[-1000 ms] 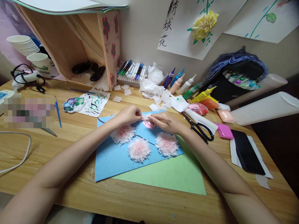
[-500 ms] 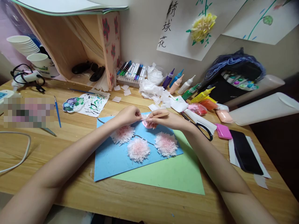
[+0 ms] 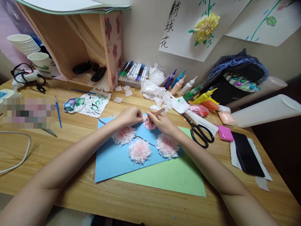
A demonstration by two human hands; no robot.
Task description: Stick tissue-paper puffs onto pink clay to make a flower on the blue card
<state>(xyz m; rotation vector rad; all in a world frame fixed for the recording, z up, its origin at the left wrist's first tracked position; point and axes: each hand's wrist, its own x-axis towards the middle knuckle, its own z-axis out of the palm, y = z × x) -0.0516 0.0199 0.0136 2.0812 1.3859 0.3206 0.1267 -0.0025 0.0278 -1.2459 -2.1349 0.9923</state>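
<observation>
My right hand (image 3: 162,122) is closed around a brown wooden stick (image 3: 160,111), its lower end down by a pink round base (image 3: 149,125). Thumb and fingers of my left hand (image 3: 132,116) are pinched together at the left edge of that base; what they hold, if anything, is hidden. A bit of whitish tissue paper (image 3: 145,118) shows between the hands. Beneath them lies a blue sheet (image 3: 108,161) with a dark painted branch. On it are three fluffy pink-and-white tissue flowers (image 3: 139,151), the left one partly under my left wrist.
A green sheet (image 3: 164,179) lies under the blue one. Black-handled scissors (image 3: 199,131) and a phone (image 3: 246,153) are to the right. Behind stand paint bottles (image 3: 178,85), crumpled tissue (image 3: 152,90) and markers (image 3: 134,72). A paint-stained paper (image 3: 96,105) lies left.
My right hand has turned and shifted slightly right, with the stick tilting up more steeply. Its forearm has moved off the scissors, now seen whole. My left hand stays nearly still.
</observation>
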